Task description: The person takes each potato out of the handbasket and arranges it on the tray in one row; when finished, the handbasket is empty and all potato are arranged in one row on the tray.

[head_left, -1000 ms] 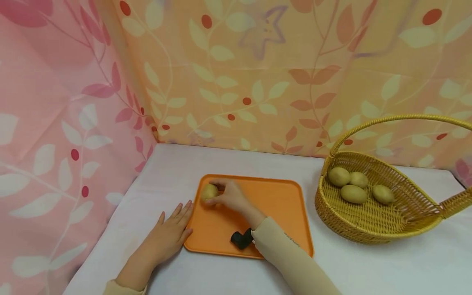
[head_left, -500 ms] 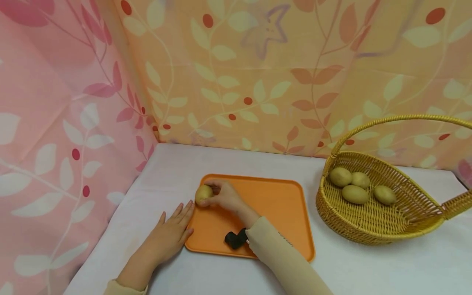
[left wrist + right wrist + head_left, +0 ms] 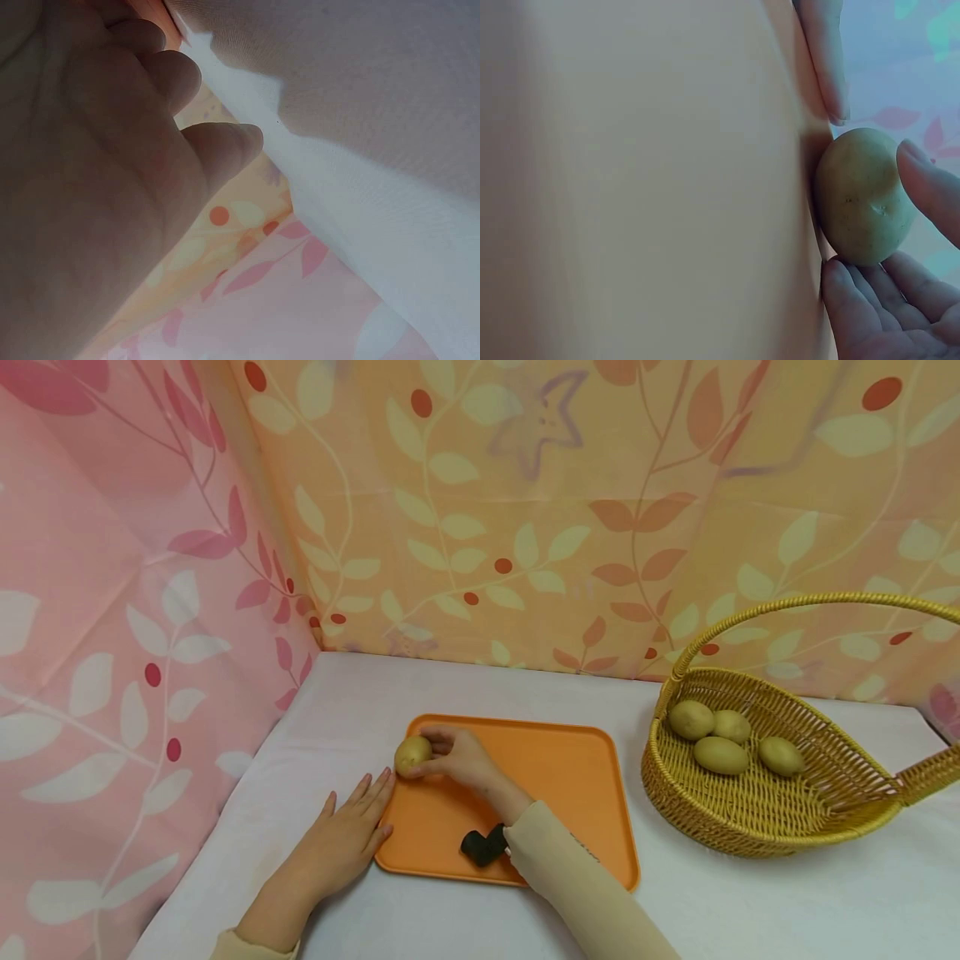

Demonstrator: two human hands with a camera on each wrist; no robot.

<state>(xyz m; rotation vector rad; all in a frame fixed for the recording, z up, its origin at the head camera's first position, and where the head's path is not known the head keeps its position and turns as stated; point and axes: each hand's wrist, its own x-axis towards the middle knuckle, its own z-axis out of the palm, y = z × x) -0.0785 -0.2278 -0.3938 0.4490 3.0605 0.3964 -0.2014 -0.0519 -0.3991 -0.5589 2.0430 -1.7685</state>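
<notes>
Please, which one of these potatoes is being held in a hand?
The potato at the left edge of the orange tray, gripped by the right hand; the other four potatoes lie untouched in the wicker basket.

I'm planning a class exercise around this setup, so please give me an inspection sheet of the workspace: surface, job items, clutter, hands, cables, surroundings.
Surface: white-covered table, with an orange tray on it.
Job items: one held potato at the tray's left edge; four potatoes in the wicker basket to the right.
Clutter: black object on the tray, partly hidden by the right sleeve; its identity is unclear.
Hands: left hand lies beside the tray's left edge; right hand grips the held potato between fingers and thumb.
Cables: nothing seen.
Surroundings: leaf-patterned backdrop, pink at left, yellow-orange behind.
</notes>
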